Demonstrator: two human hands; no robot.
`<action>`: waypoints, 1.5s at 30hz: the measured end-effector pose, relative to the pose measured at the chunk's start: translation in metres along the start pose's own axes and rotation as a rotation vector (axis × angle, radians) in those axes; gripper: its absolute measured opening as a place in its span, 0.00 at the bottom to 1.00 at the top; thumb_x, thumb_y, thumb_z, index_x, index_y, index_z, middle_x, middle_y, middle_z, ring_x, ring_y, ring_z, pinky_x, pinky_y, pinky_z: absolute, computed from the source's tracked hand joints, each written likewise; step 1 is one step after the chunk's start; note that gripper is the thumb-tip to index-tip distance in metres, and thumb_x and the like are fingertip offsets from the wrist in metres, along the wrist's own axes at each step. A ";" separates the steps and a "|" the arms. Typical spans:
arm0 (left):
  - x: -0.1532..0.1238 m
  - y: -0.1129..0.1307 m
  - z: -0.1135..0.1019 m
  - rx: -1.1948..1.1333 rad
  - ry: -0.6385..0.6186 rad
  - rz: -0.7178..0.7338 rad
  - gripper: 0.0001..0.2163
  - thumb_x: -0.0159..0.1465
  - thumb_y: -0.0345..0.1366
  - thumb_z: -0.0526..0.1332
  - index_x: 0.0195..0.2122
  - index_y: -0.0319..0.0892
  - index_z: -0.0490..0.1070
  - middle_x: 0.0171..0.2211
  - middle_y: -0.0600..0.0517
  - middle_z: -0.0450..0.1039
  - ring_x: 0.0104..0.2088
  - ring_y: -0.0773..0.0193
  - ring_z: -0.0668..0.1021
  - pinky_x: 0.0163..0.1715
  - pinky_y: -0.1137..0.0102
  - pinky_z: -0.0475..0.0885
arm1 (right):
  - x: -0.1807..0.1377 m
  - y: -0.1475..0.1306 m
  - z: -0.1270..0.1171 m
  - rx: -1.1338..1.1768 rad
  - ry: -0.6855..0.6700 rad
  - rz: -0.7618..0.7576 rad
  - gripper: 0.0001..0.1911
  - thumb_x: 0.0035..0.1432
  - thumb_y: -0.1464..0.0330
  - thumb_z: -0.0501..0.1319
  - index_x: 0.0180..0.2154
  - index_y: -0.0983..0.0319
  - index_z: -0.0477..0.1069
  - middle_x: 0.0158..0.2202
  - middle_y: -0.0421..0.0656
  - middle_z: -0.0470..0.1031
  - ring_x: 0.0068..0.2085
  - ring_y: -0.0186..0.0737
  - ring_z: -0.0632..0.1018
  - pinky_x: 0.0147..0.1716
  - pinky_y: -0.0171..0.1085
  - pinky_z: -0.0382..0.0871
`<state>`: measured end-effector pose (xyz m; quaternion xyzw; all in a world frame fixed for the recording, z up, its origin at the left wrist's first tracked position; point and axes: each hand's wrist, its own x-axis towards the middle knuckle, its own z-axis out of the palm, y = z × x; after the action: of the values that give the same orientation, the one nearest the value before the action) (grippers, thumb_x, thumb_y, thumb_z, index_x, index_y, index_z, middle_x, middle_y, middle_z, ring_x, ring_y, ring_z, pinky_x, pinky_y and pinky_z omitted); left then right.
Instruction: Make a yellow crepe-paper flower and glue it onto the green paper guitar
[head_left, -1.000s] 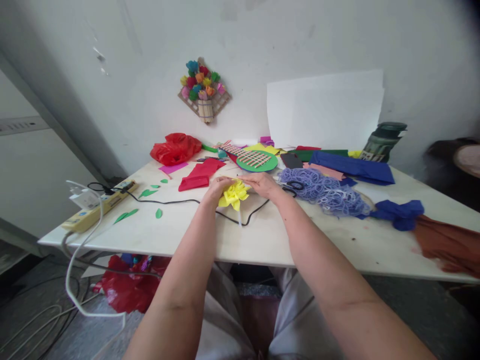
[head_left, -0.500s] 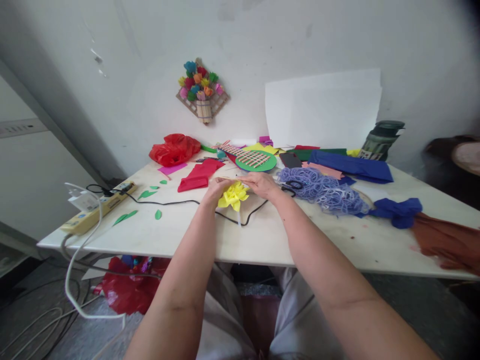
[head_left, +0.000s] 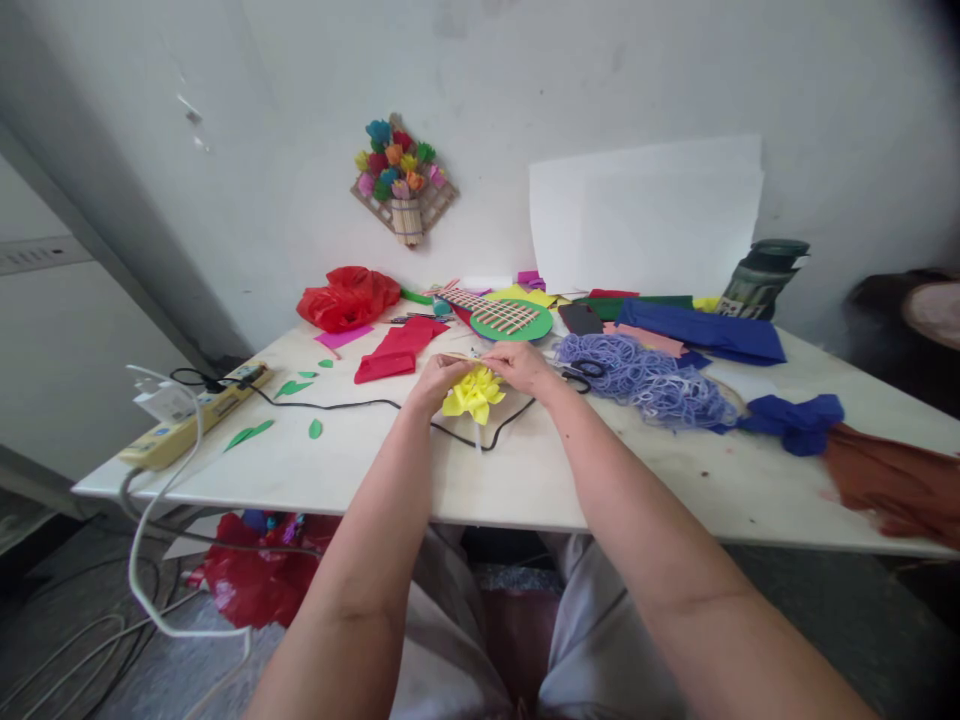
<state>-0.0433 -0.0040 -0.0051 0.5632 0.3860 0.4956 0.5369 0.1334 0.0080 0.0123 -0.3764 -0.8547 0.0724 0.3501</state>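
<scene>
Your left hand and right hand, fingers drawn together, pinch the upper edge of the yellow flower at the frame's centre. Black-handled scissors lie right of centre, beside lavender yarn; red paper lies left of centre.

Paper flower: yellow. Left of the flower: red paper; leaf cutouts, green. Behind the flower: green panel, overlaid by pale sticks in a crisscross pattern. Right of the flower: lavender-blue yarn, dark blue paper and, farthest out, a rust-brown sheet.
</scene>
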 end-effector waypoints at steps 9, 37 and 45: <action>0.000 -0.002 0.000 0.012 -0.010 -0.016 0.11 0.44 0.38 0.66 0.27 0.36 0.74 0.21 0.50 0.73 0.23 0.62 0.75 0.24 0.70 0.67 | 0.004 0.005 0.003 0.106 0.038 0.068 0.08 0.52 0.69 0.62 0.33 0.60 0.80 0.31 0.41 0.77 0.33 0.36 0.76 0.32 0.32 0.66; 0.001 -0.001 0.003 -0.040 0.015 0.003 0.08 0.44 0.36 0.65 0.22 0.38 0.70 0.17 0.56 0.67 0.19 0.69 0.70 0.20 0.74 0.61 | 0.009 -0.003 0.005 0.294 0.129 0.183 0.03 0.38 0.76 0.66 0.20 0.64 0.75 0.31 0.43 0.75 0.32 0.35 0.75 0.32 0.34 0.68; 0.002 -0.003 0.002 0.008 0.045 0.036 0.12 0.46 0.40 0.68 0.20 0.39 0.69 0.17 0.56 0.65 0.19 0.70 0.69 0.21 0.74 0.62 | 0.009 -0.002 0.007 0.257 0.155 0.159 0.03 0.39 0.75 0.66 0.20 0.62 0.74 0.31 0.41 0.75 0.33 0.35 0.75 0.33 0.34 0.68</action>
<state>-0.0405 -0.0025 -0.0076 0.5607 0.3898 0.5163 0.5168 0.1235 0.0138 0.0127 -0.3993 -0.7764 0.1791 0.4536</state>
